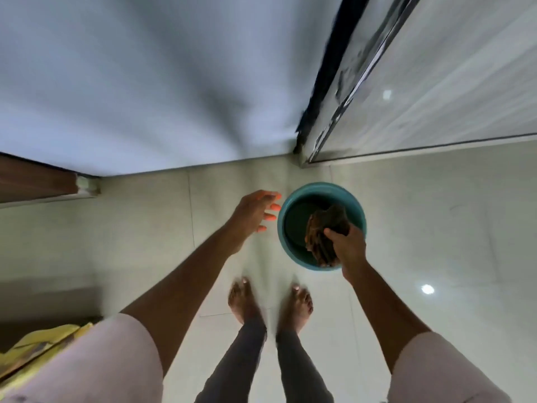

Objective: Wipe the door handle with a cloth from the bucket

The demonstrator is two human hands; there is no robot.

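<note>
A teal bucket (281, 228) stands on the pale tiled floor just in front of my bare feet. My right hand (348, 247) grips a crumpled brown cloth (322, 228) over the bucket's near right side. My left hand (255, 212) hovers beside the bucket's left rim with its fingers spread, holding nothing. No door handle is in view.
A white wall (145, 82) rises straight ahead. A glass door with a dark metal frame (334, 91) stands to the right of it. A brown wooden edge (35, 181) shows at the left, and yellow fabric (37, 344) at the lower left.
</note>
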